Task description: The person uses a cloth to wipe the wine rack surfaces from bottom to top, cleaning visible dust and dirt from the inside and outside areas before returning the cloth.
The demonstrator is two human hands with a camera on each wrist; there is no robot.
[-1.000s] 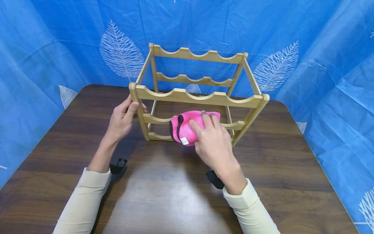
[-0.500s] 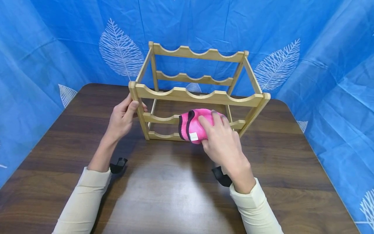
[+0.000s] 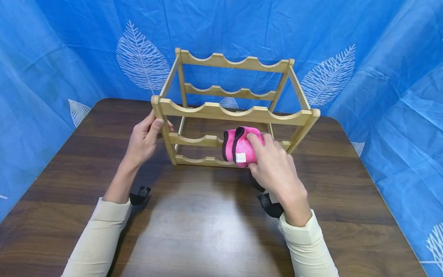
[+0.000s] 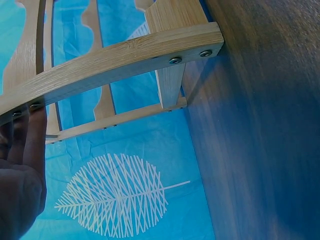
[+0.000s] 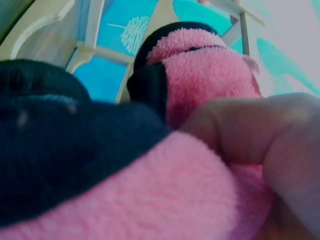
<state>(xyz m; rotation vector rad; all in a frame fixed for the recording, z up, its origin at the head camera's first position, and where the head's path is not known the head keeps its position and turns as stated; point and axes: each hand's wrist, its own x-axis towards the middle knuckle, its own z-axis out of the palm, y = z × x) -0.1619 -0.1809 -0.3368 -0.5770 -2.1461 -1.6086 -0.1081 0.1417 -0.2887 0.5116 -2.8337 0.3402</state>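
A light wooden wine rack (image 3: 207, 109) with scalloped rails stands upright on the table. My left hand (image 3: 144, 136) grips its front left post, thumb on the near face; in the left wrist view the fingers (image 4: 35, 137) reach behind the wood. My right hand (image 3: 277, 165) holds a folded pink cloth (image 3: 247, 148) with black edging and a small white tag. The cloth lies over the right half of the front middle rail and hides part of it. In the right wrist view the thumb presses into the fluffy cloth (image 5: 210, 75), and a black-edged fold hangs close to the camera.
The rack stands towards the back of a dark brown wooden table (image 3: 194, 231). Blue curtains (image 3: 221, 23) with white leaf prints hang behind and at both sides. A black wrist strap (image 3: 140, 196) sits at my left wrist, another (image 3: 271, 206) at my right.
My right hand has slid to the right along the front middle rail with the pink cloth, uncovering more of the rail's left part. My left hand keeps its grip on the post.
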